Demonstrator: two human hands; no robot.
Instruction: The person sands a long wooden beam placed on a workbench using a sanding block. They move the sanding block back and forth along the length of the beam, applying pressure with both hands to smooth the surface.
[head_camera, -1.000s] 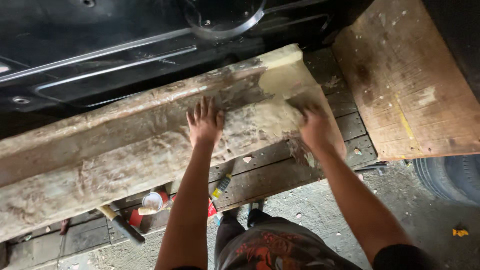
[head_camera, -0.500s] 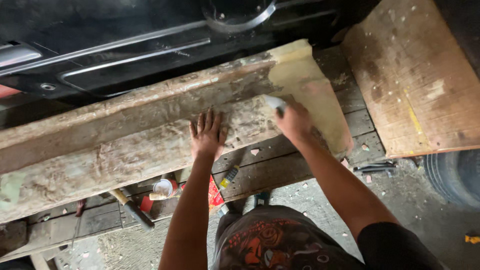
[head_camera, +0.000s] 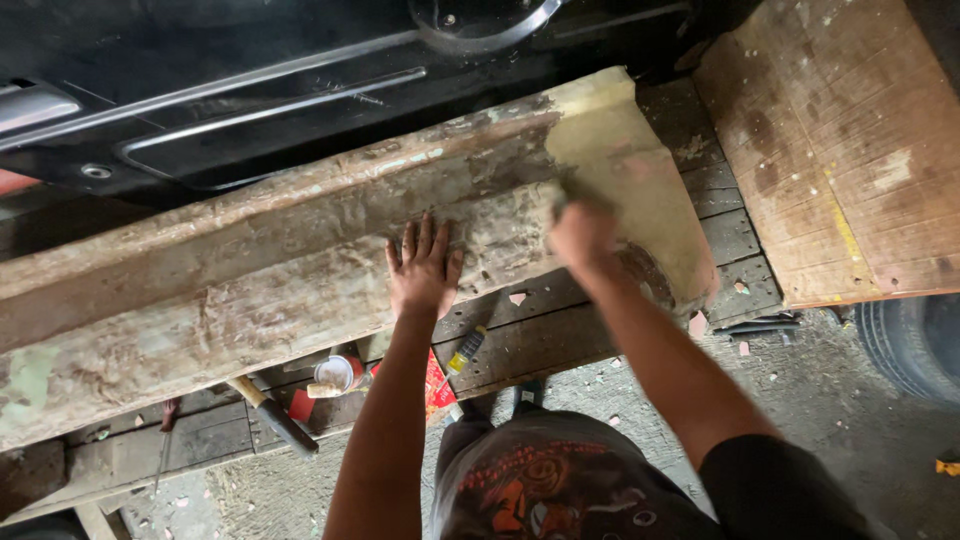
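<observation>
A long, worn beam (head_camera: 250, 290) with flaking paint lies slantwise across a dark plank bench (head_camera: 520, 345); its right end (head_camera: 630, 170) is bare and yellowish. My left hand (head_camera: 422, 268) lies flat on the beam's near face, fingers spread. My right hand (head_camera: 582, 235) is closed around a small tool pressed to the beam where the old coating meets the bare patch. Only a pale edge of the tool shows above the knuckles; the rest is hidden.
A black metal vehicle panel (head_camera: 250, 110) runs along behind the beam. A wide wooden board (head_camera: 840, 150) leans at the right, with a tyre (head_camera: 915, 345) below it. Under the beam lie a hammer (head_camera: 275, 418), a small can (head_camera: 335, 372), a red packet (head_camera: 437, 385) and a small tube (head_camera: 466, 349). Paint chips litter the concrete floor.
My right hand has slid left along the beam, from its right end to the edge of the bare patch. My left hand stays pressed flat on the same spot.
</observation>
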